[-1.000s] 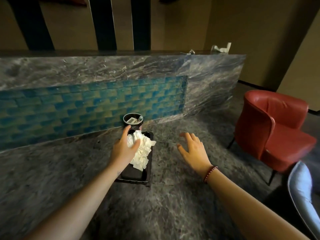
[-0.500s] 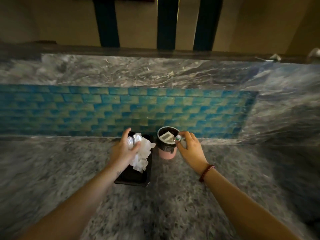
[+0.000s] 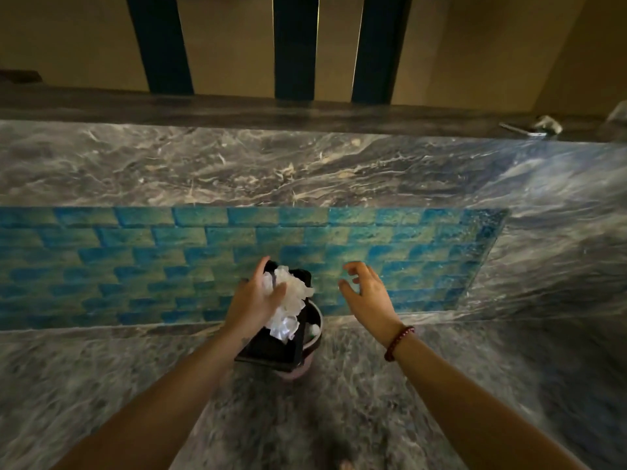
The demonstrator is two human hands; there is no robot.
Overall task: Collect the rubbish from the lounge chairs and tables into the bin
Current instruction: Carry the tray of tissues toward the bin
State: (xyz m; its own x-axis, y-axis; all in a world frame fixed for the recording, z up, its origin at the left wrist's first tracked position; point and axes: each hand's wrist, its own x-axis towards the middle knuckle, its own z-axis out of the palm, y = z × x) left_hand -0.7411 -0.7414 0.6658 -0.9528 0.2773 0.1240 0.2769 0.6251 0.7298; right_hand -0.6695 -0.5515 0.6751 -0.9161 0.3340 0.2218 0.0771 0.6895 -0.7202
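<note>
Left hand (image 3: 252, 300) is gripping a black tray (image 3: 268, 351) at its far end, thumb lying across a wad of white tissues (image 3: 288, 300) and pinning it to the tray. The tray is hanging over the bin (image 3: 315, 344), hiding most of the opening; a white scrap is showing inside by the right rim. The bin is standing on the marble floor (image 3: 339, 401), near the foot of the blue-tiled counter front (image 3: 135, 259). Right hand (image 3: 368, 296), beaded bracelet (image 3: 398, 342) on its wrist, is hovering just right of the tray, fingers spread and loosely curled, holding nothing. A small pale scrap (image 3: 546, 125) is lying on the counter top, far right.
</note>
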